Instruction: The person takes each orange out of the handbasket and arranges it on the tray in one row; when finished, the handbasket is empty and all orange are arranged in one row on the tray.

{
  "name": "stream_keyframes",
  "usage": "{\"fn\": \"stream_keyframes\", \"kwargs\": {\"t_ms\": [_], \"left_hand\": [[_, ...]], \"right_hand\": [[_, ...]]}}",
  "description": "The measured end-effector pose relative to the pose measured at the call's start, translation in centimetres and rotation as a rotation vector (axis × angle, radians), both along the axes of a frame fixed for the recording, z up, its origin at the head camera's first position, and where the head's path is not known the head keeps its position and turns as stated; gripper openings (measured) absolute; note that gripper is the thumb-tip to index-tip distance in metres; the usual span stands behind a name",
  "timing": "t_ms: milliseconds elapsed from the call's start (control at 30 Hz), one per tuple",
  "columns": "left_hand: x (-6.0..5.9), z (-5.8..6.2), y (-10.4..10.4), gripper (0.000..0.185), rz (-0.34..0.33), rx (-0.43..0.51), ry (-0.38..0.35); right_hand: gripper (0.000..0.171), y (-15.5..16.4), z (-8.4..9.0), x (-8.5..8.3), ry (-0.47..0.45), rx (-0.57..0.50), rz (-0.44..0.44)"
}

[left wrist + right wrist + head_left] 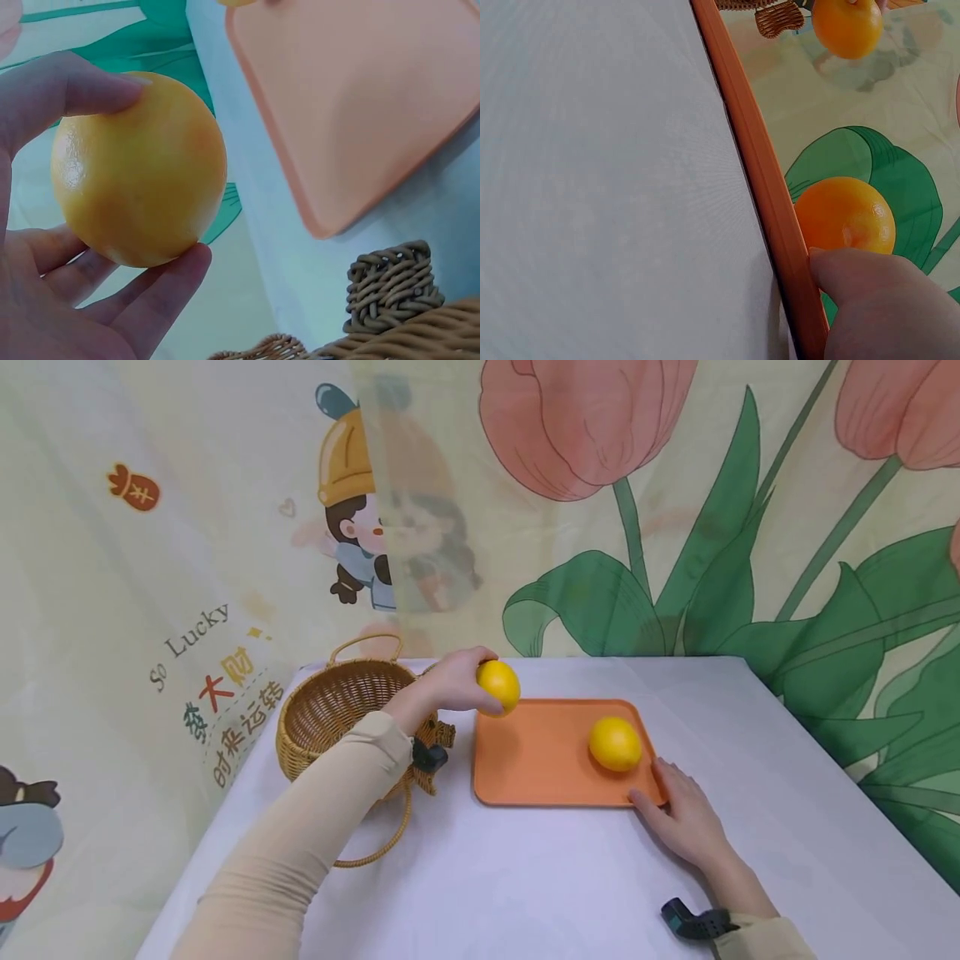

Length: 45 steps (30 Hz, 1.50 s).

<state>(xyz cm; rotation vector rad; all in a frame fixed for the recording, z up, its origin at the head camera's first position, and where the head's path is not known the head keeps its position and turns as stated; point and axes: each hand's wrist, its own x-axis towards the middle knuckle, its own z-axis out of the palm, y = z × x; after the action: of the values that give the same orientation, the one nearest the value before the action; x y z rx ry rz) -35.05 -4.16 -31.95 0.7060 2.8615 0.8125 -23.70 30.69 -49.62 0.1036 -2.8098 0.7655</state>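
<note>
An orange is gripped by the left hand above the tray's edge. The tray is steadied on the bench by the flat, relaxed right hand, beside a second orange.

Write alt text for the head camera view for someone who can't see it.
A left hand holds a yellow lemon above the far left corner of an orange tray, beside a wicker basket. The right hand rests at the tray's near right corner, close to a second lemon on the tray.
</note>
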Motion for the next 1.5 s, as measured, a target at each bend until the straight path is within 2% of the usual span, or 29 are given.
{"fn": "stream_keyframes", "kwargs": {"t_ms": [267,600,1133,1500], "left_hand": [[-0.2,-0.9,0.8,0.077,-0.017,-0.001,-0.01],[0.2,-2.4,1.2,0.077,-0.028,-0.042,-0.008],[0.0,-3.8,1.9,0.081,-0.024,-0.061,-0.016],[0.2,-4.8,2.9,0.082,-0.021,-0.014,-0.062]], "right_hand": [[0.084,0.0,-0.1,-0.2,-0.01,0.01,-0.012],[0.086,-0.2,-0.3,-0.1,-0.018,0.016,-0.022],[0.087,-0.2,-0.1,-0.3,-0.036,0.01,-0.023],[0.088,-0.1,-0.3,-0.2,-0.033,0.014,-0.04]]}}
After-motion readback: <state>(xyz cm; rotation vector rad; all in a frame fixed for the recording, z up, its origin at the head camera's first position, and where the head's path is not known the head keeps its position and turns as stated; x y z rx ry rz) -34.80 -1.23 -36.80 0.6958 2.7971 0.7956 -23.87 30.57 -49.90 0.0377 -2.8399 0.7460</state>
